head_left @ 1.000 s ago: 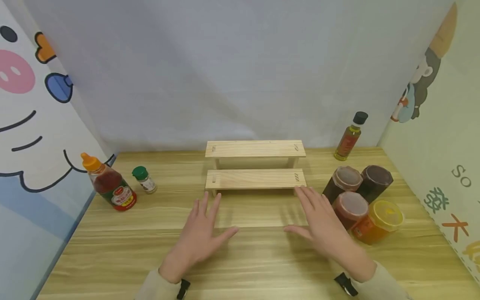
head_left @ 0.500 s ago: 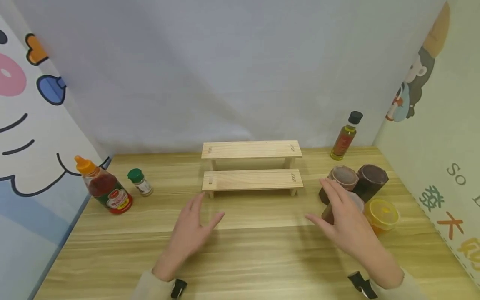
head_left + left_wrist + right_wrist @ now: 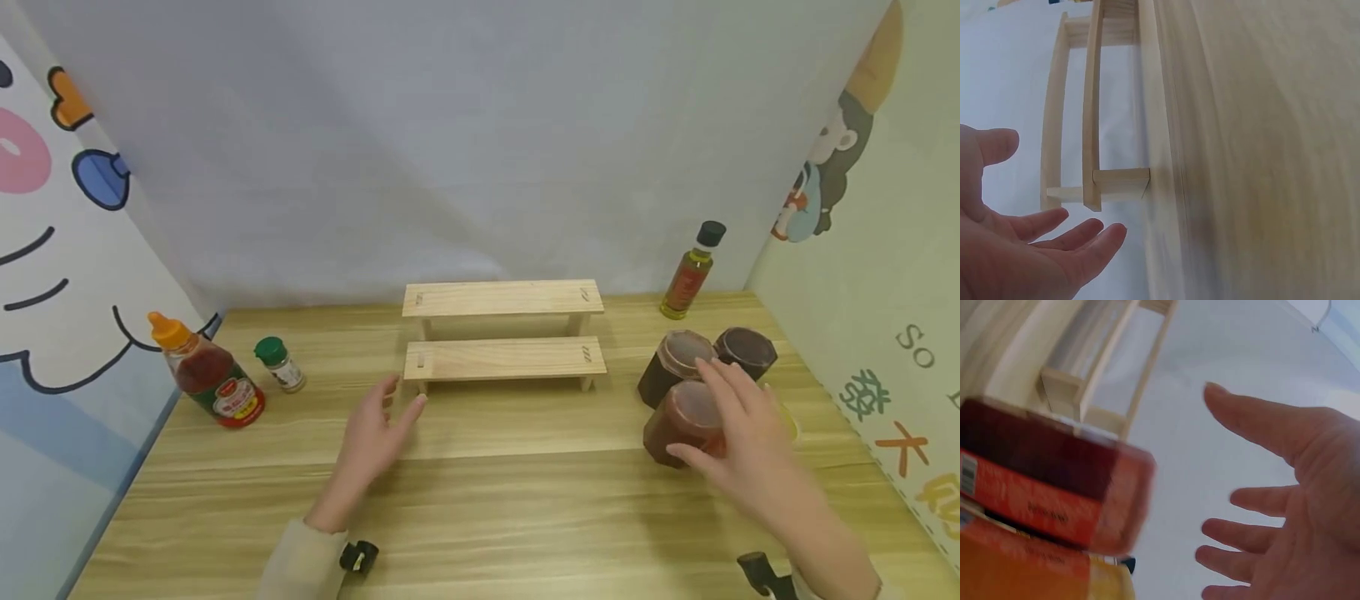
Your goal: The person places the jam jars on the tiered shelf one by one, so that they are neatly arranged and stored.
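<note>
My right hand (image 3: 757, 454) hovers over the group of jars at the right, fingers spread and nothing held. Beneath and left of it stands a reddish-brown jar (image 3: 678, 425); its red label shows in the right wrist view, beside a yellow-orange jar (image 3: 1022, 565). In the head view the hand hides most of that yellow-orange jar. Two dark jars, one nearer (image 3: 667, 371) and one farther right (image 3: 746, 350), stand behind. My left hand (image 3: 375, 437) is held above the table with loosely bent fingers, just short of the left end of a two-step wooden rack (image 3: 502, 360).
At the left stand a sauce squeeze bottle (image 3: 217, 379) with an orange cap and a small green-capped shaker (image 3: 280, 365). A slim oil bottle (image 3: 686, 283) stands at the back right. Curtain-like walls (image 3: 480, 150) enclose the wooden table (image 3: 510, 517).
My right hand has moved right, from near the rack's right end to over the jars. The left hand has shifted slightly left and its fingers have bent more. The head view has shifted slightly.
</note>
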`<control>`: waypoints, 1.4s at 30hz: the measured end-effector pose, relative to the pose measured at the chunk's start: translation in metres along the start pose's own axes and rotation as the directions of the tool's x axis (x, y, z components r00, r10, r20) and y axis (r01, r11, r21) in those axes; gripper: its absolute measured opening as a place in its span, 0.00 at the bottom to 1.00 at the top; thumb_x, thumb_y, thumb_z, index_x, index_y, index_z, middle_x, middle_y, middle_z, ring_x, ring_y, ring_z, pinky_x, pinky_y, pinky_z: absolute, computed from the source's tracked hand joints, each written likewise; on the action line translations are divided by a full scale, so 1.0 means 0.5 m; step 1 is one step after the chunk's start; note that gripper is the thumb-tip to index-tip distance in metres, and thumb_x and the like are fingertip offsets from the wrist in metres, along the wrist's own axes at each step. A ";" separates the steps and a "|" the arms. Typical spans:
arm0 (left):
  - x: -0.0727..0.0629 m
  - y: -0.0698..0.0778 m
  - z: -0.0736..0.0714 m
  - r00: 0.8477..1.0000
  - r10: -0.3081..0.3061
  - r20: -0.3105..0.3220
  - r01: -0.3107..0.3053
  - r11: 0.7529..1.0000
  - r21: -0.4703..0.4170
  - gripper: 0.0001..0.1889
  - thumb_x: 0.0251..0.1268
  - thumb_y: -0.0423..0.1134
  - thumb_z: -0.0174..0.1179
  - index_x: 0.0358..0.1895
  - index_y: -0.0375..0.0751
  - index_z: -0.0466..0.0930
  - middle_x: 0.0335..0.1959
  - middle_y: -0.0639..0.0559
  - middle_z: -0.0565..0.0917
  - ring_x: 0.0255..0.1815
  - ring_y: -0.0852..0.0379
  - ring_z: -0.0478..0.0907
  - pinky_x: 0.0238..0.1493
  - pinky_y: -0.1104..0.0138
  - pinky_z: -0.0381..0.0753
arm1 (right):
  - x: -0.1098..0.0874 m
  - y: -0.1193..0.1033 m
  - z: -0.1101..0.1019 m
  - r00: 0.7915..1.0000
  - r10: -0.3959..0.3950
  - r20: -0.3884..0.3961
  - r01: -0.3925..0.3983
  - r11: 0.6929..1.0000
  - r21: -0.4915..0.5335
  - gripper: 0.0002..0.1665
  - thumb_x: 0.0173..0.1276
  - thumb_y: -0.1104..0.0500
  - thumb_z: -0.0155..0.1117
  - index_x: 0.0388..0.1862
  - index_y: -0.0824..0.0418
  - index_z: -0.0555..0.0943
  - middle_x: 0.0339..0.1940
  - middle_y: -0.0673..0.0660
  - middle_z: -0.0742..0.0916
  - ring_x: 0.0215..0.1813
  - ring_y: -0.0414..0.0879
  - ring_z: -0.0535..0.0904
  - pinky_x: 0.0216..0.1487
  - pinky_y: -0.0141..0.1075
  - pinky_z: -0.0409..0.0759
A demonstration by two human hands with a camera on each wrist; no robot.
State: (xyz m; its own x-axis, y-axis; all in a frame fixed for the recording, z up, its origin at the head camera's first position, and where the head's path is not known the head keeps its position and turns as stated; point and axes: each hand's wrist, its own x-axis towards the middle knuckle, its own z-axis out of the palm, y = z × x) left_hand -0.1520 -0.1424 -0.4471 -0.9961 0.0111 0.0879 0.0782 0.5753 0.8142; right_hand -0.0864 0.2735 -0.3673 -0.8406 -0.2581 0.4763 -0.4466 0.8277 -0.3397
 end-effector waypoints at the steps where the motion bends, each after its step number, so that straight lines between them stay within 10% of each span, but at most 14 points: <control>1: 0.002 0.000 -0.001 1.000 -0.011 0.005 0.011 1.000 -0.021 0.36 0.68 0.55 0.57 0.68 0.32 0.62 0.65 0.35 0.67 0.61 0.36 0.68 0.58 0.50 0.73 | -0.004 0.006 -0.008 1.000 0.007 0.005 -0.007 1.000 -0.008 0.64 0.35 0.62 0.85 0.72 0.66 0.60 0.64 0.74 0.68 0.65 0.72 0.58 0.64 0.70 0.48; 28: 0.024 -0.015 0.014 0.989 -0.147 0.021 0.148 0.975 -0.165 0.31 0.69 0.53 0.56 0.67 0.36 0.65 0.62 0.37 0.72 0.60 0.40 0.71 0.58 0.50 0.73 | -0.078 0.119 -0.055 0.945 0.312 0.095 -0.322 0.938 0.129 0.64 0.46 0.56 0.82 0.74 0.68 0.53 0.67 0.78 0.63 0.63 0.78 0.57 0.57 0.72 0.54; 36: 0.044 -0.022 0.014 0.965 -0.262 0.029 0.255 0.904 -0.344 0.26 0.72 0.48 0.52 0.63 0.31 0.69 0.59 0.36 0.75 0.60 0.45 0.71 0.61 0.54 0.70 | -0.092 0.138 -0.050 0.946 0.309 0.097 -0.322 0.929 0.180 0.64 0.46 0.60 0.81 0.76 0.64 0.51 0.68 0.76 0.64 0.67 0.72 0.58 0.70 0.29 0.47; 42: 0.055 -0.033 0.023 0.960 -0.275 0.060 0.267 0.821 -0.505 0.21 0.75 0.39 0.48 0.60 0.23 0.69 0.54 0.32 0.76 0.57 0.44 0.74 0.59 0.59 0.73 | -0.097 0.145 -0.048 0.935 0.331 0.124 -0.351 0.912 0.214 0.64 0.49 0.60 0.79 0.77 0.63 0.48 0.70 0.75 0.60 0.69 0.70 0.53 0.71 0.31 0.45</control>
State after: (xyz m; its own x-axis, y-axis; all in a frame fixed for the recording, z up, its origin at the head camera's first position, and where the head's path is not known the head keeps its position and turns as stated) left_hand -0.1814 -0.1421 -0.4644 -0.9798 -0.0986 -0.1739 -0.1804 0.0618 0.9816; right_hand -0.0705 0.3583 -0.3956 -0.9722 -0.0290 0.2324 -0.1774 0.7388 -0.6502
